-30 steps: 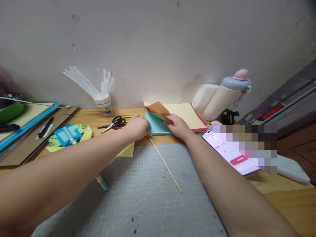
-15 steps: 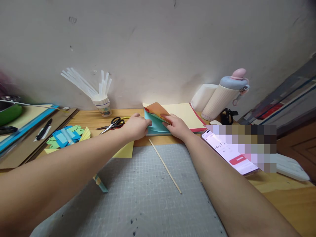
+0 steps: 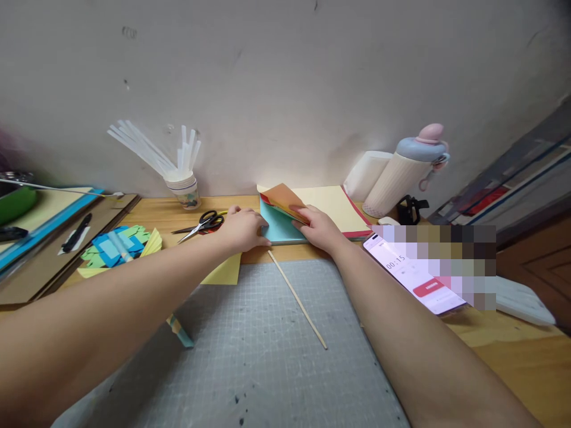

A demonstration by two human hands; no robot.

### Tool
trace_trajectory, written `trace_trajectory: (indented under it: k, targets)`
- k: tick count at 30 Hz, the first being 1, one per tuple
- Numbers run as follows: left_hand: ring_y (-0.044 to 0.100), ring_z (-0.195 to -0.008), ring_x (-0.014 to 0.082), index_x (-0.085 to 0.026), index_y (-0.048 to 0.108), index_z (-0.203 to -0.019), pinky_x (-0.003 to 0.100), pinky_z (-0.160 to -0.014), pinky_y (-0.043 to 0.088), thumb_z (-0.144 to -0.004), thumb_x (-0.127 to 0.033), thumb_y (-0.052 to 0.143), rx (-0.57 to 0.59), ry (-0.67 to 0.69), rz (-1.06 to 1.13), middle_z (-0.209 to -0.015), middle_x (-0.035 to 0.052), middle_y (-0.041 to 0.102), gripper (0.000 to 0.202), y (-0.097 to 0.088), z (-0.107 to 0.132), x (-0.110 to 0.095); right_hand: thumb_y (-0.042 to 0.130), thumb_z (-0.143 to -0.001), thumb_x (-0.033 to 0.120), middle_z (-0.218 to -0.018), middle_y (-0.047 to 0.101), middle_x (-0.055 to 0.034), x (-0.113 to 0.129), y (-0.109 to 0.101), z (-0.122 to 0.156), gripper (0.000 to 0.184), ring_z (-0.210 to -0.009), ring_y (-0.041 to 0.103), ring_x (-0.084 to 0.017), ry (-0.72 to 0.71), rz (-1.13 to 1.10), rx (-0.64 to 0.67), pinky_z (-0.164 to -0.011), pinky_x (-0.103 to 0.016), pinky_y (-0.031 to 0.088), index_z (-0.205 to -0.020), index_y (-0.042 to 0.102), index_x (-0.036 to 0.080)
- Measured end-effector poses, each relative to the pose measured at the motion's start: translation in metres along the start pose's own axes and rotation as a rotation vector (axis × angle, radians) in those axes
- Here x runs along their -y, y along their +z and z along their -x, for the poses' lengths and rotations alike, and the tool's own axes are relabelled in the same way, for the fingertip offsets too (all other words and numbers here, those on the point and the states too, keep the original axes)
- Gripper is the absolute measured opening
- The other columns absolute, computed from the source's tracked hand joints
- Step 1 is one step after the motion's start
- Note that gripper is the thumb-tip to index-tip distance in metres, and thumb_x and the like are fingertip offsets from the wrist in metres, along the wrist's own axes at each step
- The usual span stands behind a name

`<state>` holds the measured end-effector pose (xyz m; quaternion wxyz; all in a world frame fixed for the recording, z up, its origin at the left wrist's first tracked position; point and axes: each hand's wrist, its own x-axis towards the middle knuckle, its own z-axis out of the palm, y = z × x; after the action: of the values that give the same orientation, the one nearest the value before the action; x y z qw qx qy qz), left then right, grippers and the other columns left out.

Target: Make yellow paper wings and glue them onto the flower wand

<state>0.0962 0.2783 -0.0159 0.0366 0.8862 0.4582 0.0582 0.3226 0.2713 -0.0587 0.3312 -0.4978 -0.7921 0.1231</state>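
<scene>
My right hand (image 3: 322, 227) is closed on a few folded-back sheets of orange paper (image 3: 284, 198), lifting them off the stack. Beneath them lies light blue paper (image 3: 277, 224), the top sheet exposed on its left side. At the left edge of that blue sheet is my left hand (image 3: 244, 230), its thumb and fingers apart around the corner. Its fingertips are partly hidden. A thin wooden stick (image 3: 298, 300) rests on the grey cutting mat (image 3: 276, 380) in front of both hands.
Black-handled scissors (image 3: 203, 223) and a paper cup of white straws (image 3: 185, 190) stand left. Yellow paper (image 3: 223, 270) lies under my left forearm, cut paper pieces (image 3: 116, 245) beyond. A phone (image 3: 401, 267) and a bottle (image 3: 397, 178) are at right.
My left thumb and fingers have spread from a curled pose and settled at the blue paper's edge. My right hand keeps the orange sheets raised.
</scene>
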Motion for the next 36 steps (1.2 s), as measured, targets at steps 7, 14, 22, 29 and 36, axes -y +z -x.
trace_trajectory:
  k: [7, 14, 22, 29, 36]
  targets:
    - [0.057, -0.088, 0.025, -0.022, 0.07, -0.072, 0.042, -0.086, 0.022, -0.079, -0.042, 0.051, -0.059, 0.011, 0.035, -0.081, 0.0071, 0.069, 0.028, -0.005, -0.001, -0.002, 0.052, -0.085, 0.03, -0.121, 0.057, -0.0068, 0.001, -0.001, 0.0, 0.042, -0.113, 0.053, -0.022, -0.004, -0.003, 0.006, -0.098, -0.035, 0.041, -0.127, 0.052, 0.023]
    - [0.059, -0.073, 0.0236, -0.021, 0.067, -0.07, 0.042, -0.084, 0.033, -0.077, -0.04, 0.053, -0.135, -0.136, 0.255, -0.066, 0.0043, 0.066, 0.024, -0.004, -0.001, -0.009, 0.052, -0.085, 0.03, -0.122, 0.056, -0.0073, 0.0, -0.001, 0.0, 0.043, -0.112, 0.053, -0.022, -0.011, -0.002, 0.007, -0.097, -0.037, 0.042, -0.128, 0.052, 0.023]
    - [0.063, -0.089, 0.0161, -0.017, 0.064, -0.099, 0.03, -0.08, 0.047, -0.082, -0.022, 0.047, -0.163, -0.259, 0.771, -0.098, 0.0059, 0.071, 0.025, -0.006, -0.007, -0.011, 0.053, -0.084, 0.03, -0.118, 0.058, -0.0062, 0.002, -0.002, 0.0, 0.041, -0.11, 0.054, -0.022, -0.021, -0.011, 0.005, -0.095, -0.036, 0.043, -0.124, 0.054, 0.024]
    - [0.063, -0.095, 0.0139, -0.016, 0.056, -0.111, 0.031, -0.086, 0.048, -0.082, -0.006, 0.045, -0.144, -0.361, 0.958, -0.104, 0.0061, 0.068, 0.033, -0.012, -0.006, -0.016, 0.051, -0.086, 0.033, -0.117, 0.059, -0.0054, 0.003, -0.004, 0.001, 0.04, -0.109, 0.054, -0.021, -0.017, -0.021, -0.003, -0.093, -0.035, 0.044, -0.124, 0.054, 0.024]
    - [0.06, -0.09, 0.018, -0.016, 0.055, -0.112, 0.038, -0.077, 0.052, -0.087, -0.033, 0.053, -0.036, -0.572, 0.808, -0.109, 0.0075, 0.06, 0.03, 0.001, 0.002, -0.007, 0.05, -0.086, 0.034, -0.117, 0.059, -0.0056, 0.001, -0.002, 0.001, 0.039, -0.108, 0.055, -0.022, -0.006, -0.009, 0.005, -0.094, -0.035, 0.043, -0.124, 0.055, 0.024]
